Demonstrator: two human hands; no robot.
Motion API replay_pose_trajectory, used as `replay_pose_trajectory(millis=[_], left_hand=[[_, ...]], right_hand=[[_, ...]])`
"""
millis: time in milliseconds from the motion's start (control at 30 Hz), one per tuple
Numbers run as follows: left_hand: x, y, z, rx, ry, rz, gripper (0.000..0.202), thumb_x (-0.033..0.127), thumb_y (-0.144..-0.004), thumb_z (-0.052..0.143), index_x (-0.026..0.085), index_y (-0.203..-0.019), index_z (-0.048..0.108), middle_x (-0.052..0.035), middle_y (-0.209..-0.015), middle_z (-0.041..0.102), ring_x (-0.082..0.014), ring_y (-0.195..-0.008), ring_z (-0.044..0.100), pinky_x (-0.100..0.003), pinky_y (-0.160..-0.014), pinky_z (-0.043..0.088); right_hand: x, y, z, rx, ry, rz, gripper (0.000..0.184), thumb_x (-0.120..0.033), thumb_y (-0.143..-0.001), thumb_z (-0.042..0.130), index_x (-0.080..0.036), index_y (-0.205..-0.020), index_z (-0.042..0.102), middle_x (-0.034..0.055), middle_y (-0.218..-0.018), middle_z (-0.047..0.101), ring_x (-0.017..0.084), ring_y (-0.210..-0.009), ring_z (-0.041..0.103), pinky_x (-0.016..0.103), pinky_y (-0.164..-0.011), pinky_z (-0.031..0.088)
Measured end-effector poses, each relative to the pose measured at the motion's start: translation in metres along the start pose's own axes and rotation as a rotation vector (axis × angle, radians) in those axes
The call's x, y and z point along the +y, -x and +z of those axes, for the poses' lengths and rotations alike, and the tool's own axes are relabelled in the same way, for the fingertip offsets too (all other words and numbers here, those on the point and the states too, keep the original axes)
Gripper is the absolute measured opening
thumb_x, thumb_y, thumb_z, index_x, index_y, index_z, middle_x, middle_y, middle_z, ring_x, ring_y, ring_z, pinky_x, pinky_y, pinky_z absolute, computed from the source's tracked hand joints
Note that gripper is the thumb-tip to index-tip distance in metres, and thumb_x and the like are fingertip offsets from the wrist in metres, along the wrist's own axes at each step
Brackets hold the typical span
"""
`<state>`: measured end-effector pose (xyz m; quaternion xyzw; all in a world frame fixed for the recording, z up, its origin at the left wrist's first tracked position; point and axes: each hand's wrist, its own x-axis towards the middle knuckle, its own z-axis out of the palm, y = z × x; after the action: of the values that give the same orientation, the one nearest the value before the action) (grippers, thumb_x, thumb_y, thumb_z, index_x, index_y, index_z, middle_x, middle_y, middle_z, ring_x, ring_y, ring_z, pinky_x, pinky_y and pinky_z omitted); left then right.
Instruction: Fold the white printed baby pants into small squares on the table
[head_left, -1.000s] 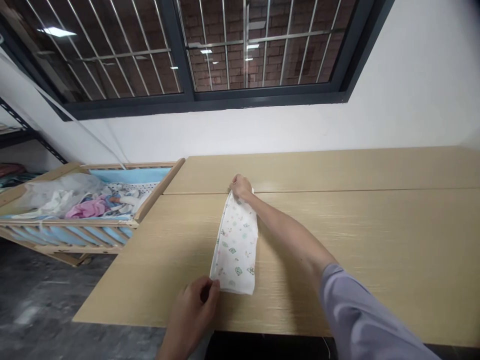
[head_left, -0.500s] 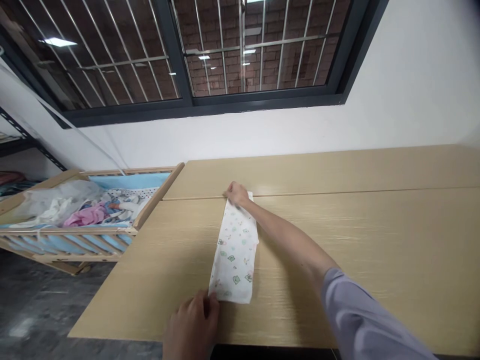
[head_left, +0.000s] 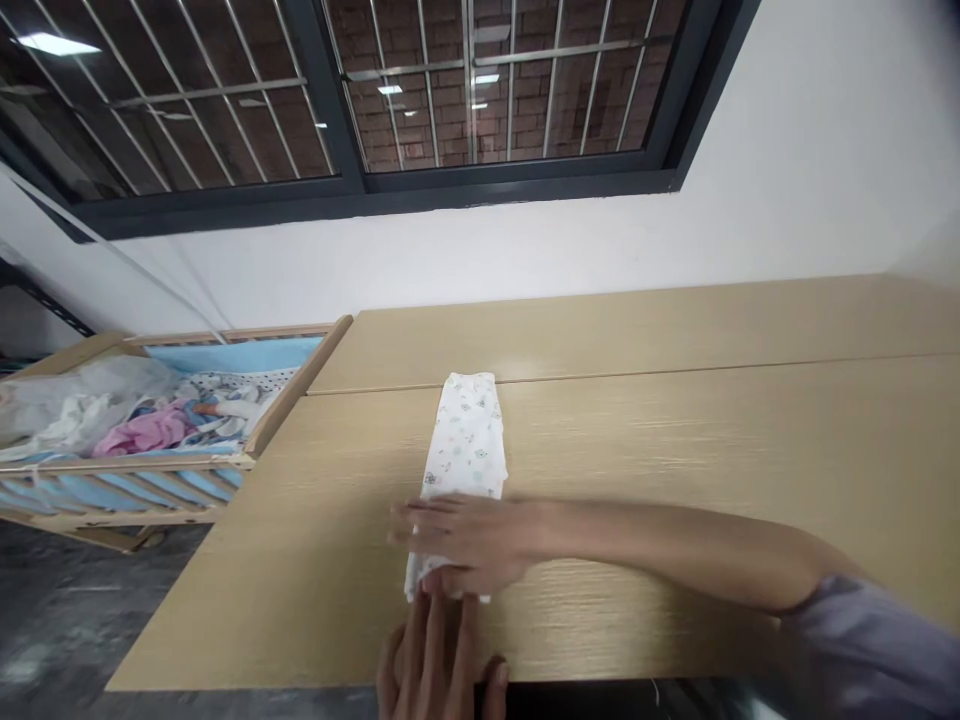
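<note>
A folded white cloth (head_left: pixel 466 440) with small green and grey prints lies lengthwise on the wooden table (head_left: pixel 675 450). Across its near part rests my right hand (head_left: pixel 469 540), flat, fingers stretched out to the left and slightly blurred. My left hand (head_left: pixel 439 660) is at the cloth's near end, fingers extended forward and its fingertips meeting the right hand's thumb. Neither hand grips the cloth. Most of the cloth's near end is hidden beneath my hands.
To the left stands a wooden crib (head_left: pixel 300 390) with blue lining, holding a pink cloth (head_left: pixel 146 430), other fabrics and a whitish translucent bag (head_left: pixel 112 385). Behind the table are a white wall (head_left: pixel 525 250) and a dark-framed window (head_left: pixel 510 185) with metal bars.
My right hand has left the cloth's far end and come back flat over its near part. My left hand has shifted right and opened its fingers. The view has turned slightly.
</note>
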<state>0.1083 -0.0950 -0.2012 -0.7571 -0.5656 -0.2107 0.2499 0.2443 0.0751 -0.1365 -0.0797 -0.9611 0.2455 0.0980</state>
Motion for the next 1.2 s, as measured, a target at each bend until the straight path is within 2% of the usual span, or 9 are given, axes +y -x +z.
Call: replay_pose_trajectory(millis=[67, 167, 333, 567, 733, 867, 1000, 1133, 1200], left_hand=[[0.003, 0.005, 0.003, -0.004, -0.026, 0.002, 0.048, 0.024, -0.088, 0.060, 0.022, -0.136, 0.056, -0.0154, -0.129, 0.069, -0.0308, -0.118, 0.064, -0.046, -0.099, 0.042], [0.000, 0.006, 0.003, -0.023, -0.032, 0.008, 0.049, 0.026, -0.090, 0.057, 0.025, -0.140, 0.055, -0.0149, -0.135, 0.065, -0.0305, -0.121, 0.063, -0.046, -0.098, 0.041], [-0.002, 0.005, 0.001, -0.056, -0.014, 0.027, 0.049, 0.034, -0.093, 0.051, 0.025, -0.142, 0.054, -0.0171, -0.136, 0.064, -0.0322, -0.121, 0.063, -0.047, -0.097, 0.043], [-0.008, 0.006, 0.001, -0.061, -0.043, 0.103, 0.051, 0.038, -0.091, 0.056, 0.025, -0.140, 0.056, -0.0155, -0.135, 0.065, -0.0333, -0.117, 0.065, -0.045, -0.092, 0.046], [-0.013, 0.006, 0.002, -0.042, -0.023, 0.096, 0.052, 0.038, -0.089, 0.060, 0.026, -0.139, 0.057, -0.0153, -0.133, 0.066, -0.0328, -0.116, 0.066, -0.044, -0.092, 0.044], [-0.008, 0.006, 0.002, -0.054, -0.026, 0.077, 0.050, 0.033, -0.090, 0.059, 0.025, -0.139, 0.057, -0.0161, -0.135, 0.065, -0.0338, -0.117, 0.064, -0.046, -0.094, 0.044], [0.000, 0.004, 0.000, -0.069, 0.002, -0.005, 0.048, 0.029, -0.090, 0.058, 0.026, -0.139, 0.057, -0.0162, -0.136, 0.064, -0.0348, -0.121, 0.062, -0.049, -0.096, 0.043], [-0.008, -0.006, -0.006, -0.100, 0.083, -0.047, 0.042, 0.030, -0.093, 0.056, 0.026, -0.134, 0.060, -0.0130, -0.132, 0.067, -0.0311, -0.115, 0.065, -0.047, -0.096, 0.040], [-0.023, -0.016, -0.010, -0.137, 0.158, -0.064, 0.038, 0.029, -0.096, 0.053, 0.025, -0.133, 0.060, -0.0101, -0.126, 0.070, -0.0267, -0.109, 0.067, -0.044, -0.096, 0.039]], right_hand=[[0.003, 0.004, 0.011, -0.026, 0.030, -0.030, 0.067, -0.048, -0.104, 0.039, -0.008, -0.157, 0.029, 0.0199, -0.165, 0.021, 0.027, -0.155, 0.016, 0.042, -0.126, 0.014], [0.028, 0.004, 0.012, -0.029, 0.071, 0.023, 0.071, -0.052, -0.102, 0.041, -0.012, -0.159, 0.027, 0.0174, -0.166, 0.019, 0.027, -0.155, 0.013, 0.042, -0.126, 0.011], [0.086, -0.004, -0.013, -0.003, 0.086, 0.219, 0.075, -0.061, -0.101, 0.038, -0.021, -0.161, 0.020, 0.0104, -0.168, 0.009, 0.026, -0.156, 0.008, 0.047, -0.126, 0.008], [0.165, -0.012, -0.049, 0.150, 0.149, 0.468, 0.070, -0.060, -0.098, 0.045, -0.023, -0.156, 0.036, 0.0075, -0.166, 0.022, 0.025, -0.155, 0.016, 0.044, -0.126, 0.006], [0.195, -0.015, -0.060, 0.198, 0.155, 0.479, 0.068, -0.056, -0.099, 0.043, -0.022, -0.157, 0.034, 0.0064, -0.166, 0.023, 0.023, -0.155, 0.016, 0.040, -0.126, 0.008], [0.199, -0.018, -0.062, 0.192, 0.186, 0.478, 0.064, -0.052, -0.102, 0.039, -0.021, -0.158, 0.031, 0.0064, -0.166, 0.023, 0.021, -0.155, 0.017, 0.041, -0.126, 0.005], [0.184, -0.017, -0.062, 0.231, 0.236, 0.467, 0.064, -0.048, -0.104, 0.033, -0.015, -0.158, 0.029, 0.0115, -0.166, 0.021, 0.023, -0.155, 0.014, 0.043, -0.126, 0.005], [0.134, -0.006, -0.059, 0.298, 0.232, 0.393, 0.061, -0.043, -0.102, 0.041, -0.015, -0.156, 0.033, 0.0147, -0.166, 0.023, 0.028, -0.154, 0.017, 0.048, -0.125, 0.014], [0.097, 0.004, -0.054, 0.285, 0.230, 0.331, 0.056, -0.040, -0.101, 0.045, -0.015, -0.151, 0.040, 0.0172, -0.160, 0.036, 0.030, -0.148, 0.033, 0.049, -0.120, 0.028]])
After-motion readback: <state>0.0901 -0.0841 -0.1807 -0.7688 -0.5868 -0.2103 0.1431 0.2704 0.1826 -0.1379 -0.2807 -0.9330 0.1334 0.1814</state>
